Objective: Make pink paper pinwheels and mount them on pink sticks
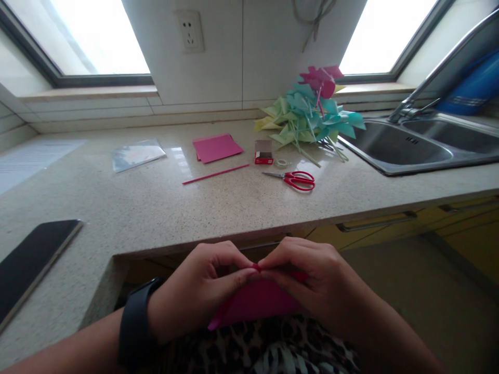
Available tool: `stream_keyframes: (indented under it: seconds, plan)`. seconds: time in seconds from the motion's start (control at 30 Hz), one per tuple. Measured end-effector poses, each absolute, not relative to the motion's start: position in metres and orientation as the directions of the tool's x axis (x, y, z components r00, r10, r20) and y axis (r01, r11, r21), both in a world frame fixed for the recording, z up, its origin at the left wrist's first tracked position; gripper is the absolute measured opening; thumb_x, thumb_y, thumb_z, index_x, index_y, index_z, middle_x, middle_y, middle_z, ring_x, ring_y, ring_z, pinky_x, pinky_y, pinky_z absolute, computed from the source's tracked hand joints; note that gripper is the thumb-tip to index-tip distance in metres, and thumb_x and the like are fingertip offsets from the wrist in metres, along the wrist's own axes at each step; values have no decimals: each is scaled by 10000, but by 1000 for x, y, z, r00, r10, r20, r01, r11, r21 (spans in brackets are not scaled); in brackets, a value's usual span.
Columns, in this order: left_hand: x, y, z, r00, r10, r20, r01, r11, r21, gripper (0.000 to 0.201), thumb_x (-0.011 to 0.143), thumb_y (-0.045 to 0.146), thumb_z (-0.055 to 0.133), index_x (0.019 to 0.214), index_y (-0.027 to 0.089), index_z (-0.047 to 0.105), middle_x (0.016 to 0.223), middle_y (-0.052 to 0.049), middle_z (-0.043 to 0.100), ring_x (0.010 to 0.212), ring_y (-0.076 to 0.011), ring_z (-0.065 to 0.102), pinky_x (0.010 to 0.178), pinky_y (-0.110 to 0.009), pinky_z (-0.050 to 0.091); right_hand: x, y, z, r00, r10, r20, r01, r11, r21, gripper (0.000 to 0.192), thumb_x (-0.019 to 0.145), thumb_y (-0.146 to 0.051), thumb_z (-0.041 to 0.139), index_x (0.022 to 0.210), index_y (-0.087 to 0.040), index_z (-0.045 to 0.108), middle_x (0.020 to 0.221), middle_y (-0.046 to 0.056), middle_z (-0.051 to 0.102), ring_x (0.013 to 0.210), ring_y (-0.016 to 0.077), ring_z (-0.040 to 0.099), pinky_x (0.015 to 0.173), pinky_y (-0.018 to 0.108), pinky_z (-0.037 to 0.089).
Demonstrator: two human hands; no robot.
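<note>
Both hands meet in front of the counter edge, above my lap. My left hand (212, 278) pinches the top edge of a pink sheet of paper (257, 301) between thumb and forefinger. Right beside it, my right hand (310, 270) pinches the same edge, the fingertips of both hands almost touching. The paper hangs below the fingers, with part of it hidden behind my hands. On the counter beyond lie a stack of pink paper sheets (217, 148), a pink stick (215, 174) and red-handled scissors (298, 180).
A small red box (264, 152) and a tape roll (281, 163) sit near the scissors. Paper pinwheels (307, 114) are heaped beside the sink (401, 148). A clear packet (138, 154) lies at the left, with a dark flat device (35, 259) nearer on the counter (136, 213).
</note>
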State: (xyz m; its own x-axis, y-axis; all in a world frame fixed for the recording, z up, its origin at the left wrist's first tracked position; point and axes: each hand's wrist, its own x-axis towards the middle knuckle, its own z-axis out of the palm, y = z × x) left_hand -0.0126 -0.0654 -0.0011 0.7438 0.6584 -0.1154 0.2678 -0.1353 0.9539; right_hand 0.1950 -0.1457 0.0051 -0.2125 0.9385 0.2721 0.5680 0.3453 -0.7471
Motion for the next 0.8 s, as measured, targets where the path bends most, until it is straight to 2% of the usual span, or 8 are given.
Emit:
stream_keyframes:
  seconds: [0.1, 0.2, 0.27, 0.33, 0.47, 0.57, 0.67, 0.8]
  plan:
    - [-11, -68, -2, 670, 728, -144, 253, -42, 967, 218, 874, 372, 690, 812, 186, 786, 766, -40, 713, 689, -149, 596, 618, -237, 447, 204, -150, 10, -96, 931, 352, 660, 324, -678, 60, 923, -244, 672, 979, -245, 692, 887, -8, 712, 844, 145, 664, 760, 273, 495]
    - [-11, -69, -5, 570, 799, -194, 179, 109, 978, 236, 852, 406, 722, 802, 183, 778, 739, -32, 720, 648, -128, 576, 580, -209, 435, 218, -153, 6, 198, 843, 500, 715, 225, -662, 208, 888, -315, 714, 1088, -265, 681, 1039, 29, 716, 965, 198, 657, 866, 340, 493]
    - [-10, -70, -7, 517, 826, -224, 105, 198, 975, 251, 831, 427, 749, 791, 181, 772, 720, -22, 715, 618, -111, 563, 556, -192, 431, 225, -154, -3, 401, 756, 517, 592, 217, -776, 317, 880, -377, 718, 1173, -269, 658, 1143, 58, 697, 1038, 229, 647, 903, 370, 494]
    - [-10, -71, -9, 476, 847, -234, 27, 253, 967, 261, 809, 438, 778, 788, 178, 766, 699, -11, 703, 591, -98, 555, 538, -181, 432, 225, -153, -16, 503, 740, 447, 317, 323, -892, 370, 907, -475, 656, 1208, -260, 646, 1163, 81, 687, 1041, 241, 652, 869, 371, 523]
    - [-9, -73, -11, 408, 883, -232, -102, 297, 950, 256, 790, 431, 807, 794, 179, 759, 707, -4, 708, 587, -89, 577, 545, -174, 457, 200, -151, -38, 331, 929, 168, -215, 247, -945, 542, 831, -516, 744, 1305, -301, 595, 1216, 90, 688, 1017, 234, 687, 856, 358, 567]
    - [-9, -73, -11, 372, 896, -242, -122, 306, 944, 261, 781, 424, 821, 797, 172, 756, 707, -8, 712, 578, -87, 587, 536, -171, 461, 175, -147, -41, 151, 985, 84, -429, 141, -892, 486, 784, -422, 821, 1219, -299, 644, 1167, 78, 722, 1003, 231, 702, 875, 365, 570]
    - [-9, -72, -13, 360, 898, -252, -150, 322, 935, 274, 760, 423, 838, 791, 166, 746, 687, -7, 703, 570, -99, 604, 535, -185, 477, 159, -139, -40, 160, 987, -8, -462, 68, -884, 298, 786, -327, 834, 1048, -262, 707, 1004, 43, 766, 868, 181, 717, 779, 296, 575]
    - [-9, -67, -17, 350, 898, -268, -183, 346, 920, 277, 765, 416, 836, 826, 164, 738, 680, -5, 687, 583, -108, 612, 549, -195, 495, 156, -128, -43, 284, 958, -31, -425, 97, -900, 190, 836, -339, 792, 977, -224, 737, 939, 38, 778, 794, 150, 703, 734, 255, 558]
